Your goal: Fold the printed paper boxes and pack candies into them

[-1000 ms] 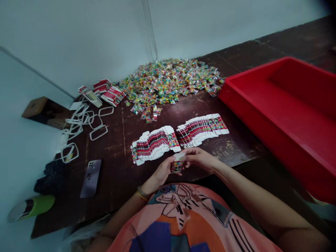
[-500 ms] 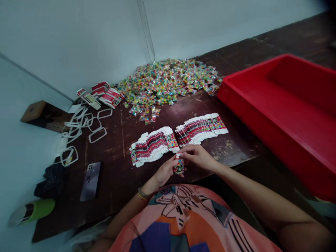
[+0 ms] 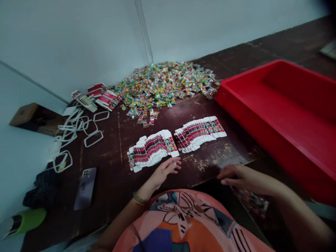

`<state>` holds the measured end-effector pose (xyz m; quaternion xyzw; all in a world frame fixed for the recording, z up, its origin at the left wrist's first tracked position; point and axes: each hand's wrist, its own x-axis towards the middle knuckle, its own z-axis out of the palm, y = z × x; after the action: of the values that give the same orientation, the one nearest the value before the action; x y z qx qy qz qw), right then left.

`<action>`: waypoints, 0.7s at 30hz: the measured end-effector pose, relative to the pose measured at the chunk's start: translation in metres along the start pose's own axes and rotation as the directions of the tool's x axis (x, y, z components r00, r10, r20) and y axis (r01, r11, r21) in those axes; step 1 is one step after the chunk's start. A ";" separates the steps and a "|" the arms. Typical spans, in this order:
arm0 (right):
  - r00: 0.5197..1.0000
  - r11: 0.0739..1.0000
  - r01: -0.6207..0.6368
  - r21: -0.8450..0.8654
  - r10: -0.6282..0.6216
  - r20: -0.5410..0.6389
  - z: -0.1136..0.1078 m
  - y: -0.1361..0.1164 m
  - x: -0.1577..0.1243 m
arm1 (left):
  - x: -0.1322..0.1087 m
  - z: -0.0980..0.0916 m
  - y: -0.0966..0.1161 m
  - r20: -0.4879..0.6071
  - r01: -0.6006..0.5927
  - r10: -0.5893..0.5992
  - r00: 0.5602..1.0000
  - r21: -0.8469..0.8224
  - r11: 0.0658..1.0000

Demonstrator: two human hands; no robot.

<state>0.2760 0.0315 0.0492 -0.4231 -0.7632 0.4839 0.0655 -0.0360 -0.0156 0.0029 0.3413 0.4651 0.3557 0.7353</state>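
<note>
My left hand [image 3: 166, 170] rests just below the left row of flattened printed cartons [image 3: 151, 150], its fingers stretched out and holding nothing. Beside that row lies a second fan of flattened cartons [image 3: 199, 133], white flaps showing on both. Off to the right, past the table's front edge, my right hand [image 3: 240, 177] is open, fingers apart, with nothing visible in it. Under its wrist is a blurred heap of colourful printed packs [image 3: 252, 203], partly hidden by the arm. Farther back lies a large pile of small clear packets [image 3: 165, 84] with multicoloured contents.
A big red tray [image 3: 262, 115] stands at the right. On the left are white bands [image 3: 93, 139], stacked red-and-white cartons [image 3: 109, 99], a brown box [image 3: 34, 117], a phone [image 3: 85, 189], a dark cloth [image 3: 40, 189] and a green cylindrical object [image 3: 33, 220].
Half a second ago both hands held a small printed box together. The right hand has let it go and moved right, past the table edge; the left hand has opened.
</note>
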 end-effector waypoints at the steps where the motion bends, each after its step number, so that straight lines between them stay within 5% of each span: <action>1: 0.998 0.997 0.056 -0.055 -0.056 0.011 0.008 -0.004 0.011 | 0.001 -0.005 0.001 -0.041 -0.008 0.008 0.999 -0.010 1.000; 4: 0.950 0.920 0.260 -0.293 -0.298 -0.092 0.046 -0.024 0.073 | 0.000 -0.015 0.000 -0.138 -0.013 0.006 0.990 -0.048 0.999; 7: 0.885 0.784 0.297 -0.546 -0.441 -0.152 0.075 -0.035 0.135 | -0.007 -0.022 -0.003 -0.191 0.030 -0.036 0.981 -0.029 0.999; 9: 0.852 0.726 0.338 -0.599 -0.507 -0.134 0.080 -0.035 0.152 | -0.014 -0.025 -0.004 -0.205 0.068 -0.071 0.976 -0.025 0.997; 16: 0.755 0.704 0.525 -0.478 -0.645 -0.122 0.100 -0.047 0.090 | -0.019 -0.016 -0.006 -0.095 0.004 -0.049 0.994 -0.430 0.903; 21: 0.792 0.815 0.416 -0.405 -0.543 -0.280 0.105 -0.058 0.090 | -0.015 0.005 -0.015 -0.186 0.113 -0.173 0.967 -0.296 0.949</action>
<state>0.1316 0.0134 0.0122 -0.3035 -0.8865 0.2273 0.2653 -0.0335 -0.0367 -0.0011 0.1587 0.5078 0.3980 0.7473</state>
